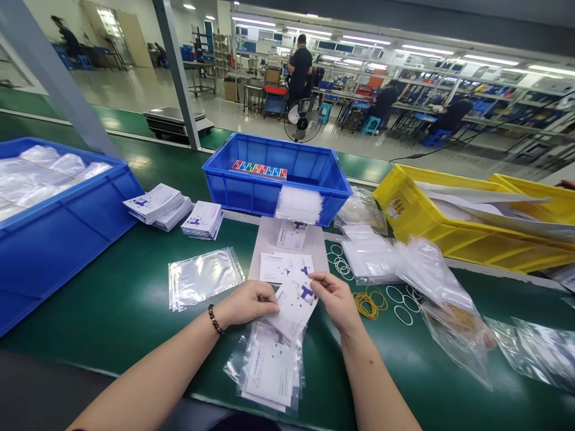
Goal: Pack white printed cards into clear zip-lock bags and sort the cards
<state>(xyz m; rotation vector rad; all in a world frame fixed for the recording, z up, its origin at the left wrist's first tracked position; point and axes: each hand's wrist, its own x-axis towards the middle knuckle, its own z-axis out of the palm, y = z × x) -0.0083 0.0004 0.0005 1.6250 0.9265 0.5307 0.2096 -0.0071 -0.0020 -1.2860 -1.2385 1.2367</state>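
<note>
A white printed booklet (296, 300) with a purple figure is held tilted between my two hands. My left hand (257, 300) is closed at its left edge, fingers pinched together. With thumb and fingers, my right hand (335, 296) pinches its upper right corner. The booklet's lower end overlaps clear plastic bags holding white booklets (269, 365) near the table's front edge; whether it is inside a bag's mouth I cannot tell. Just beyond my hands, another printed booklet (281, 267) lies on a pale board (320, 251). Flat clear bags (204, 278) lie left of my left hand.
Booklet stacks (157, 203) stand at the back left, beside a blue bin (67, 239) of bagged items. Another blue bin (274, 194) is straight ahead, a yellow bin (422, 221) to the right. Rubber bands (368, 304) and filled plastic bags (372, 257) lie right of my right hand.
</note>
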